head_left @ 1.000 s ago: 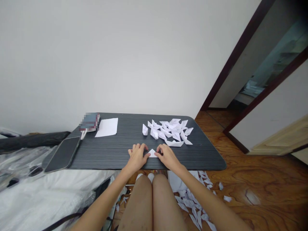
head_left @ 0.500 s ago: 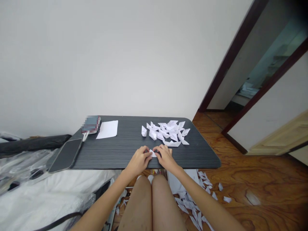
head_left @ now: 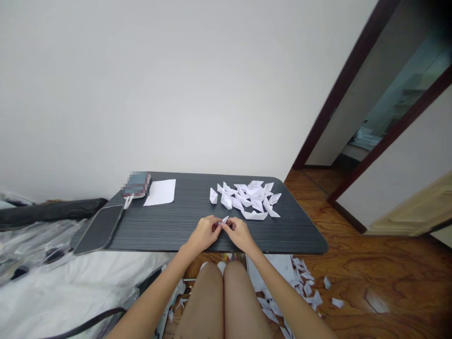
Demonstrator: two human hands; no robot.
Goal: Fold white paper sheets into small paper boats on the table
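Note:
A small piece of folded white paper (head_left: pixel 225 220) is pinched between my two hands, close above the dark table (head_left: pixel 169 235). My left hand (head_left: pixel 207 231) grips its left side with thumb and fingers. On the other side, my right hand (head_left: pixel 238 232) is closed on it too, and the fingertips of both hands nearly meet. Most of the paper is hidden by my fingers; a narrow pointed tip shows. Just beyond my right hand lies a cluster of folded paper boats (head_left: pixel 252 193), with a single one (head_left: pixel 213 196) at its left edge.
A stack of white paper sheets (head_left: pixel 160 192) lies at the back left, beside a blurred-out packet (head_left: pixel 137 184). A dark tablet-like slab (head_left: pixel 99 229) rests at the left end. More folded papers (head_left: pixel 307 282) are scattered on the wooden floor (head_left: pixel 353 273) at the right.
Both hands have drawn closer together. The paper, which showed as a wider flat triangle, now appears as a narrow tip raised between the fingers. The camera view has shifted slightly.

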